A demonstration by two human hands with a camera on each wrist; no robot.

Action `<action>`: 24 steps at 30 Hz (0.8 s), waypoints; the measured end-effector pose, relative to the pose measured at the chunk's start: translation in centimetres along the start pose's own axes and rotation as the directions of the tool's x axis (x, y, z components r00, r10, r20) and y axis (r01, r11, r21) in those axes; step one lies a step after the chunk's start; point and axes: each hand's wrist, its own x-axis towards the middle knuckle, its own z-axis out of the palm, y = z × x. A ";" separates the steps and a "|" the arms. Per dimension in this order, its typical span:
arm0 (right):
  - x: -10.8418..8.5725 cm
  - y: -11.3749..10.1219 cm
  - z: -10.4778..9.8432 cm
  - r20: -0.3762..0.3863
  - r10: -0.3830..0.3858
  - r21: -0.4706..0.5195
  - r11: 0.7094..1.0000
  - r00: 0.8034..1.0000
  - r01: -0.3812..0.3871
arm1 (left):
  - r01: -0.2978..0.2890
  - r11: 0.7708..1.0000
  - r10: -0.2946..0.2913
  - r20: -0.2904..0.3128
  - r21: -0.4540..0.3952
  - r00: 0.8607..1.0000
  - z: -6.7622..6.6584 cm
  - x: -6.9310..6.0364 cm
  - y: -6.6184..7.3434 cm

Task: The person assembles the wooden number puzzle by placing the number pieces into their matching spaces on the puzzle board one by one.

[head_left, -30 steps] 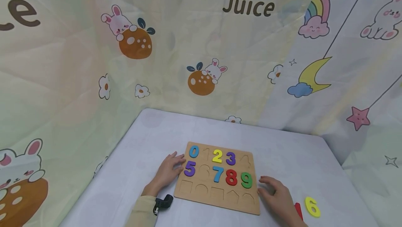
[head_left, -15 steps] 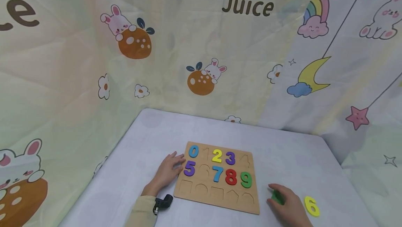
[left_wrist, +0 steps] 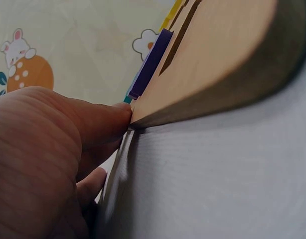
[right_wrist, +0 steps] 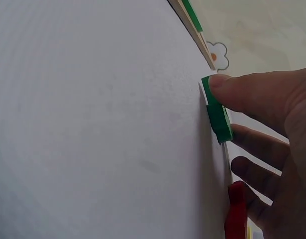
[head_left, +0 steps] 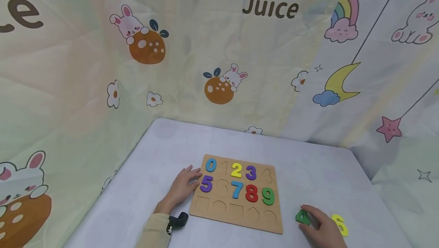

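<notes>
A wooden number board (head_left: pixel 224 214) lies on the table, with the coloured digits 0, 2, 3, 5, 7, 8 and 9 seated in it. Bare outlines show at 1, 4, 6 and along the bottom row. My left hand (head_left: pixel 183 185) touches the board's left edge, fingers extended. In the left wrist view its thumb meets the board's corner beside the purple 5 (left_wrist: pixel 152 64). Right of the board, my right hand (head_left: pixel 321 225) pinches a green 4 (head_left: pixel 302 216) between thumb and finger, low over the tabletop. The right wrist view shows the green 4 (right_wrist: pixel 217 109) edge-on.
A yellow 6 (head_left: pixel 340 226) lies behind the right hand, partly covered by it. Under the right hand's fingers a red piece (right_wrist: pixel 236 211) shows in the right wrist view. A patterned cloth (head_left: pixel 185 50) hangs behind the white table (head_left: pixel 192 137).
My right hand has drawn away from the board to the right, and the green 4 now shows at its fingertips. The red piece is hidden from the head view. The left hand stays put.
</notes>
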 end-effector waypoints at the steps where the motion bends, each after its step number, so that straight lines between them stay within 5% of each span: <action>1: 0.0 0.0 0.0 0.002 0.002 -0.002 1.000 1.000 -0.002 | 0.001 1.000 -0.001 0.000 -0.002 1.000 0.0 0.0 0.0; 9: -0.5 0.5 -0.4 0.011 -0.041 -0.032 0.999 0.999 0.041 | 0.006 1.000 -0.006 0.000 -0.009 1.000 0.1 0.0 -0.2; 24: 0.4 1.5 -1.0 0.139 0.059 -0.014 0.998 0.989 -0.057 | 0.003 1.000 -0.003 0.000 0.008 1.000 0.2 0.1 -0.3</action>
